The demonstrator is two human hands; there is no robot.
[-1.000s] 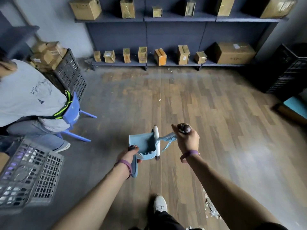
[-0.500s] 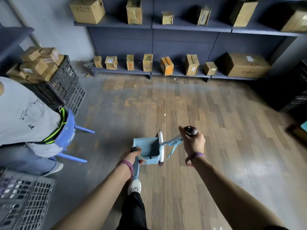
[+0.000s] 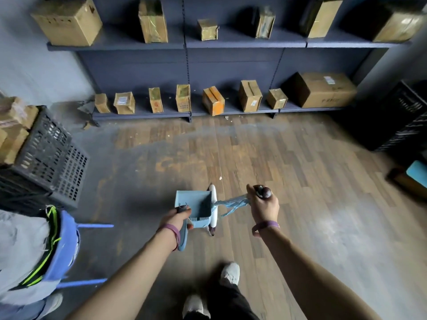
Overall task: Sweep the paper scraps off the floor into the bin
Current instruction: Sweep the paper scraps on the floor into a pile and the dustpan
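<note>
My left hand [image 3: 176, 219] grips the handle of a light blue dustpan [image 3: 194, 207], which hangs in front of me above the wooden floor. My right hand [image 3: 263, 205] grips the dark rounded top of a broom handle [image 3: 263, 192]. Blue string [image 3: 232, 203] trails from that handle toward the white broom head [image 3: 213, 207] just right of the dustpan. One small pale scrap [image 3: 220, 178] lies on the floor beyond the broom. No bin is in view.
A person in a grey shirt [image 3: 20, 255] sits on a blue stool [image 3: 67, 245] at the left. A dark crate [image 3: 48, 158] of boxes stands behind them. Dark shelves [image 3: 184, 112] with cardboard boxes line the far wall. A black crate [image 3: 402, 116] stands at right.
I have walked forward toward the shelves, carrying dustpan and broom. The scraps near my feet and the grey basket at lower left have dropped out of view.
</note>
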